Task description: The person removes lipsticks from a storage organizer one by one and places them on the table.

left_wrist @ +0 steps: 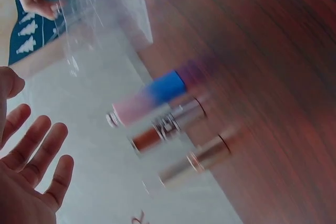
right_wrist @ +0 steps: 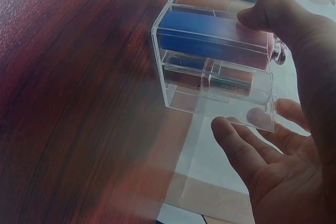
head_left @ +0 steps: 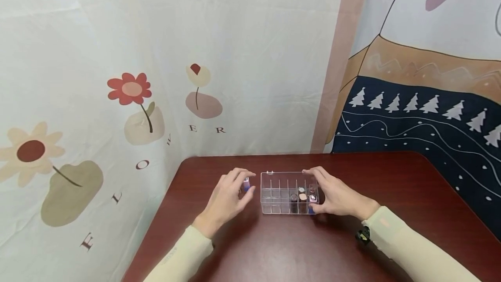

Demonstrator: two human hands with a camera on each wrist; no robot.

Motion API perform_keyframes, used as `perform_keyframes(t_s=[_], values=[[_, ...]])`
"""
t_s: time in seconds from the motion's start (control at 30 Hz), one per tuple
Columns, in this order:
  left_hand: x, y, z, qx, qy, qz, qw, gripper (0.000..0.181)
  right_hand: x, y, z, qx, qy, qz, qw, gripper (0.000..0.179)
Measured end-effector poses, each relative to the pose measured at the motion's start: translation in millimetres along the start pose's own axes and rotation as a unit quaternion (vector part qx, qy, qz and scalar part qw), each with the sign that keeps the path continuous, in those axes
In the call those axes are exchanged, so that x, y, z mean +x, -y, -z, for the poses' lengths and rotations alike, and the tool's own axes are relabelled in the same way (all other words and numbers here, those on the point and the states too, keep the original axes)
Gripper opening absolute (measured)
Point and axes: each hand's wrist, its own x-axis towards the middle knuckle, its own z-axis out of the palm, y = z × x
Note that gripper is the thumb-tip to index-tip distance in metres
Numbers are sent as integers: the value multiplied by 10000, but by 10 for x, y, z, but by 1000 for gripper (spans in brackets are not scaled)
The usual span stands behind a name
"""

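My left hand (head_left: 226,196) hovers left of the box with its fingers spread, holding nothing. Beside it a pink-and-blue lipstick tube (left_wrist: 157,95) stands on the table, along with a brown tube with a silver cap (left_wrist: 168,127) and a gold lipstick tube (left_wrist: 194,161). My right hand (head_left: 340,193) grips the right end of a clear divided organizer box (head_left: 274,176), thumb at the front and fingers toward the back. Inside its right compartments stand several cosmetic tubes, among them another pink-and-blue tube (right_wrist: 210,32) in the front corner.
A reddish-brown wooden table (head_left: 289,247) lies under everything. A printed cloth (head_left: 258,55) with flowers and trees hangs behind the table's back edge and along its left side. The box's left compartments hold nothing visible.
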Motion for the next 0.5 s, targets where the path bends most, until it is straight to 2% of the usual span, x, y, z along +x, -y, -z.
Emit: perform_keyframes(t_s=[0.23,0.5], values=[[99,-211,-154,-24,148,-244,9996,36,-1,6,4,-31,-47,38,10000,99],[156,-427,-331,-95,476,-353,9982,36,-2,12,-13,-40,-135,107,9998,99]])
